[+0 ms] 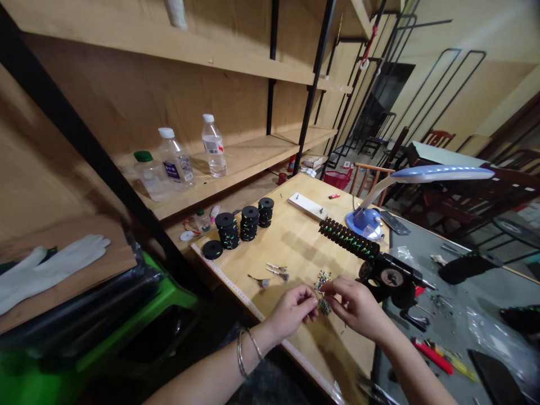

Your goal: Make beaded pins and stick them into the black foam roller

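My left hand [294,306] is closed in a pinch just above the wooden tabletop, a bangle pair on its wrist. Close beside it, my right hand [353,304] has its thumb and forefinger drawn together. Whatever is between the fingertips of either hand is too small to make out. Right behind the fingertips lies a small heap of multicoloured beads [323,278]. A pile of tiny grey pieces [324,307] sits between the hands, partly hidden. Left of them lie several thin bundles with fanned grey ends [278,272].
Stacks of black spools [228,232] stand at the table's left edge. A black ribbed roller on a winding device [348,239] and a blue desk lamp [363,222] stand to the right. Red-handled tools [434,357] lie on the grey surface. Bottles [214,147] stand on the shelf.
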`<state>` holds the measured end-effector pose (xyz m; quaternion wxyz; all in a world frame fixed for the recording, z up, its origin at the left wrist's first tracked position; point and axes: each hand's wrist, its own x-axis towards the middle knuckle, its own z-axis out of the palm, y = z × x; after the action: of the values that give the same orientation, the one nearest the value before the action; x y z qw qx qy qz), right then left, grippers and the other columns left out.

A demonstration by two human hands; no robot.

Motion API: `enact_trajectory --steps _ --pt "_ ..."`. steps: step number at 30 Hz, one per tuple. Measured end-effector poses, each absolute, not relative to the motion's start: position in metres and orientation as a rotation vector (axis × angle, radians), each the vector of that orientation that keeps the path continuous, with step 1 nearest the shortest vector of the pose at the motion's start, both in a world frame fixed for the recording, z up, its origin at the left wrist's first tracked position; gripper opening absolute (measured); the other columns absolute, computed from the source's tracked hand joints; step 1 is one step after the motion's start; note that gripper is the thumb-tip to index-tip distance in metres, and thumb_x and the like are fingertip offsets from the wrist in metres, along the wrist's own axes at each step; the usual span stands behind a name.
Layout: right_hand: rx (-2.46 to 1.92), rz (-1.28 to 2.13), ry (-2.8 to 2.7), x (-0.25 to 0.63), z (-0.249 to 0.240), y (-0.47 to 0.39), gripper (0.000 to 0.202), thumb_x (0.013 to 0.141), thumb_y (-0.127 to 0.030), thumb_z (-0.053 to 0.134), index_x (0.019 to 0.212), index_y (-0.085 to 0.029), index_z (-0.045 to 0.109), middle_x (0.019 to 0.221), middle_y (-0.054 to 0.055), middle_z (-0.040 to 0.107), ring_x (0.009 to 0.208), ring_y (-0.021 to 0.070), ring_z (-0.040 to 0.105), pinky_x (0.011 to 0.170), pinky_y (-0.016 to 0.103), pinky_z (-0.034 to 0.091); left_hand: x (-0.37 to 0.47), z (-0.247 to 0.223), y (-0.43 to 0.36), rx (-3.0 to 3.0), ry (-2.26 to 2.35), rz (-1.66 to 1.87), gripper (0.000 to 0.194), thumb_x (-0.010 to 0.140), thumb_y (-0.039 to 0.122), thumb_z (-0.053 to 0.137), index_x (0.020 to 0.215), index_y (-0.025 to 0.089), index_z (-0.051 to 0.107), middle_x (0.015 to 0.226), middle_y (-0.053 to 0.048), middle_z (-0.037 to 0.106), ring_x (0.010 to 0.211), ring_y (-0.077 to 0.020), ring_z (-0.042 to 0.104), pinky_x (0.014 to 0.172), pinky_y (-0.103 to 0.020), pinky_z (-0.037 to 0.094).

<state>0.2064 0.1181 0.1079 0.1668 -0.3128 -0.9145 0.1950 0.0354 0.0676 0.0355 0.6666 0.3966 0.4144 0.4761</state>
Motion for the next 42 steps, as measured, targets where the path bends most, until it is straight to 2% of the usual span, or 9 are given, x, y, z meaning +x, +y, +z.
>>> enact_trajectory --steps 3,5,12,16,20,23,27,33,42 --pt "-0.853 0.367 -2.456 0.221 0.108 0.11 0.027 0.089 -0.014 0.05 0.113 -0.022 0.06 0.108 0.009 0.068 0.104 0.0222 0.059 0.087 0.035 0.048 0.035 0.032 0.066 0.908 0.954 1.049 0.033 0.075 0.047 0.065 0.075 0.017 0.052 0.064 0.002 0.059 0.056 -0.0101 0.052 0.054 -0.022 0.036" --pt "-0.94 0.203 -2.294 0.239 0.105 0.101 0.029 0.089 -0.014 0.051 0.116 -0.022 0.058 0.114 0.01 0.066 0.108 0.0236 0.056 0.09 0.038 0.047 0.036 0.029 0.064 0.921 0.972 1.02 0.033 0.075 0.047 0.065 0.075 0.017 0.052 0.064 0.002 0.059 0.056 -0.0097 0.052 0.052 -0.021 0.034" --pt "-1.522 -0.346 -1.478 0.338 0.077 0.057 0.02 0.088 -0.025 0.05 0.1 -0.019 0.065 0.092 0.009 0.068 0.086 0.0245 0.062 0.077 0.038 0.051 0.03 0.012 0.059 1.091 1.026 1.017 0.044 0.073 0.06 0.065 0.073 0.017 0.053 0.059 0.003 0.053 0.054 -0.0103 0.048 0.048 -0.019 0.032" --pt "-1.792 -0.523 -1.492 0.376 0.055 0.053 0.029 0.088 -0.029 0.045 0.106 -0.016 0.065 0.097 0.011 0.071 0.094 0.0271 0.061 0.083 0.04 0.05 0.029 0.003 0.053 1.186 1.061 1.041 0.048 0.074 0.066 0.061 0.074 0.018 0.053 0.059 0.004 0.05 0.054 -0.0109 0.047 0.048 -0.02 0.033" --pt "-1.918 -0.508 -1.719 0.385 0.032 0.072 0.034 0.083 -0.024 0.048 0.11 -0.017 0.066 0.105 0.009 0.073 0.107 0.0295 0.058 0.089 0.042 0.048 0.033 -0.002 0.045 1.238 1.137 1.202 0.048 0.078 0.068 0.055 0.073 0.019 0.053 0.057 0.005 0.046 0.053 -0.0116 0.045 0.052 -0.02 0.037" --pt "-1.928 -0.486 -1.84 0.384 0.019 0.085 0.034 0.076 -0.017 0.051 0.105 -0.017 0.07 0.108 0.01 0.074 0.113 0.0349 0.056 0.084 0.046 0.048 0.036 -0.001 0.044 1.291 1.185 1.254 0.048 0.079 0.067 0.052 0.071 0.02 0.053 0.055 0.004 0.044 0.052 -0.012 0.044 0.051 -0.02 0.036" --pt "-1.906 -0.489 -1.978 0.385 0.014 0.089 0.027 0.077 -0.013 0.054 0.092 -0.021 0.074 0.094 0.009 0.077 0.105 0.0341 0.061 0.085 0.046 0.046 0.041 0.004 0.047 1.362 1.224 1.312 0.047 0.082 0.065 0.051 0.069 0.02 0.052 0.054 0.004 0.042 0.049 -0.0117 0.043 0.049 -0.02 0.035" --pt "-1.864 -0.595 -2.093 0.393 0.019 0.078 0.022 0.081 -0.017 0.056 0.092 -0.026 0.072 0.091 0.005 0.077 0.098 0.0304 0.063 0.09 0.047 0.041 0.045 0.02 0.056 1.469 1.22 1.328 0.039 0.086 0.055 0.052 0.07 0.019 0.055 0.053 0.003 0.046 0.047 -0.0119 0.046 0.047 -0.021 0.033" --pt "-1.834 -0.581 -2.098 0.405 0.042 0.069 0.02 0.081 -0.031 0.058 0.093 -0.028 0.074 0.088 0.005 0.077 0.091 0.0279 0.064 0.085 0.042 0.042 0.058 0.063 0.095 1.724 1.201 1.343 0.023 0.089 0.036 0.053 0.075 0.02 0.061 0.063 -0.002 0.06 0.055 -0.0154 0.055 0.053 -0.023 0.037"
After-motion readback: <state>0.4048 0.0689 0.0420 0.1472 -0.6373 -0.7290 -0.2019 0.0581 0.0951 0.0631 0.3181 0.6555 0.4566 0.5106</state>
